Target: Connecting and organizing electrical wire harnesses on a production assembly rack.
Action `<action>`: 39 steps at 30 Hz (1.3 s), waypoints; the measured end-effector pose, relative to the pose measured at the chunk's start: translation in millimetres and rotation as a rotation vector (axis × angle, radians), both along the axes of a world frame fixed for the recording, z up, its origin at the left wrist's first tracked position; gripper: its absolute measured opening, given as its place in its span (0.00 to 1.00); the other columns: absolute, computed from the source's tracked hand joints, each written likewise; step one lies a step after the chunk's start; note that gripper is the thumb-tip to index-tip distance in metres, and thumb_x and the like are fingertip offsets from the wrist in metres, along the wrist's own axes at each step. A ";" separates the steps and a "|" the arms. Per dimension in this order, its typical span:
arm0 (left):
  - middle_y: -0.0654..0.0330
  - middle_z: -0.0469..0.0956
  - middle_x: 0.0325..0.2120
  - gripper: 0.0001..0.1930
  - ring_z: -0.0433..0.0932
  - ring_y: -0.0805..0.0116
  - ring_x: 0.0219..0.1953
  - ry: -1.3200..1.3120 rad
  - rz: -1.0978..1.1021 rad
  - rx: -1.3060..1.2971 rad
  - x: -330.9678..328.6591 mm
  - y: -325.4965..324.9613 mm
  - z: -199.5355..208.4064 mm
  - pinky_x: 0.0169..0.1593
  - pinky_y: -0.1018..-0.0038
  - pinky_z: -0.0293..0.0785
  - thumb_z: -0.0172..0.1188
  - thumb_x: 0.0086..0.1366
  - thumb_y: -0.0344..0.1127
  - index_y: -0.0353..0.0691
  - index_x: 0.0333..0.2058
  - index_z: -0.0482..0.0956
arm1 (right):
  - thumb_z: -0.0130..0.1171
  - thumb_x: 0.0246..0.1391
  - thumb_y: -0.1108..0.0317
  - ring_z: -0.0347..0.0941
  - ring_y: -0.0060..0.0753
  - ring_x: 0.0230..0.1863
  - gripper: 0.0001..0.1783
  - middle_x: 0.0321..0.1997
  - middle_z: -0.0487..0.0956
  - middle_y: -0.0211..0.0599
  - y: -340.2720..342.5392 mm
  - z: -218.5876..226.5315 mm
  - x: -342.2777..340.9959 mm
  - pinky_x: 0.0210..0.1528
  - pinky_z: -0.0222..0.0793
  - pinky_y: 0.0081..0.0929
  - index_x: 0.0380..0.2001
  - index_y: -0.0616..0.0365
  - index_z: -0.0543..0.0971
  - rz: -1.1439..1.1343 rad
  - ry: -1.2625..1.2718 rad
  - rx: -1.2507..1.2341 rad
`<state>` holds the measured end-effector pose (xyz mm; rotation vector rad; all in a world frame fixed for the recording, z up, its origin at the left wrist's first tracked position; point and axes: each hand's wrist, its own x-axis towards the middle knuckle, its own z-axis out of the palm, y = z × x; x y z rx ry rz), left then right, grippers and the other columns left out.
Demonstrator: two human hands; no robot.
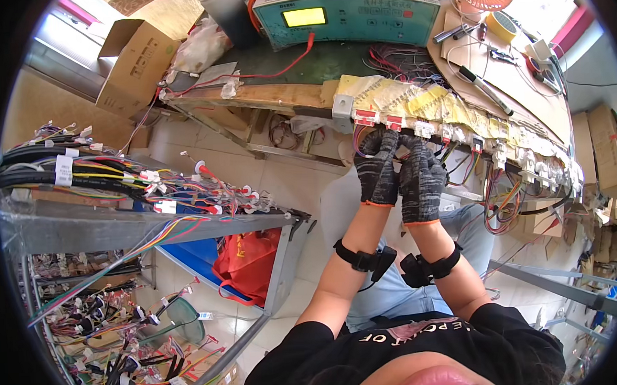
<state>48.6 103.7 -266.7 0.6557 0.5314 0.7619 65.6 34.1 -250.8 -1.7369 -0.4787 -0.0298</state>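
Observation:
My left hand (378, 167) and my right hand (421, 181), in dark grey knit gloves with orange cuffs, are side by side at the front edge of the bench. The fingers of both are bent and closed together just below a row of connector sockets. What they pinch is hidden by the gloves. A red connector (366, 117) sits above my left fingers, with thin coloured wires looping down beside that hand. Another red connector (394, 122) and a white connector (424, 129) are just above my fingertips. The sockets line a strip covered in yellowed tape (428, 103).
A teal tester (346, 19) with a lit yellow screen stands at the back. Coloured wire bundles (505, 204) hang from the strip to the right. On the left, a metal rack (152, 230) carries wire harnesses (115, 173). A red bag (250, 264) lies in a blue bin.

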 end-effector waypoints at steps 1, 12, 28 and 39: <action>0.64 0.80 0.29 0.04 0.75 0.75 0.29 0.001 0.002 -0.004 -0.4 0.0 0.5 0.34 0.76 0.72 0.60 0.60 0.28 0.35 0.32 0.79 | 0.47 0.48 0.76 0.74 0.45 0.35 0.16 0.33 0.78 0.42 0.1 -0.1 0.1 0.36 0.70 0.36 0.40 0.52 0.77 -0.030 -0.009 -0.055; 0.65 0.79 0.28 0.02 0.75 0.76 0.29 -0.002 0.024 -0.030 2.3 -0.9 -0.5 0.34 0.77 0.71 0.60 0.59 0.28 0.36 0.30 0.79 | 0.49 0.60 0.65 0.68 0.20 0.27 0.11 0.27 0.76 0.26 6.5 -1.1 4.6 0.29 0.64 0.20 0.36 0.61 0.77 -0.008 0.458 0.446; 0.63 0.78 0.26 0.04 0.75 0.75 0.28 0.018 0.018 0.127 -4.1 -8.8 15.0 0.34 0.77 0.72 0.55 0.64 0.30 0.37 0.30 0.77 | 0.50 0.59 0.69 0.71 0.23 0.28 0.08 0.29 0.77 0.33 12.0 1.6 3.4 0.32 0.67 0.20 0.33 0.62 0.76 -0.119 0.092 0.211; 0.59 0.78 0.33 0.05 0.75 0.73 0.32 -0.052 0.096 0.066 -0.1 -6.6 -1.1 0.38 0.75 0.73 0.54 0.65 0.31 0.37 0.33 0.76 | 0.50 0.59 0.68 0.69 0.20 0.26 0.10 0.28 0.78 0.30 10.7 11.1 1.9 0.31 0.64 0.18 0.31 0.62 0.78 -0.054 0.526 0.580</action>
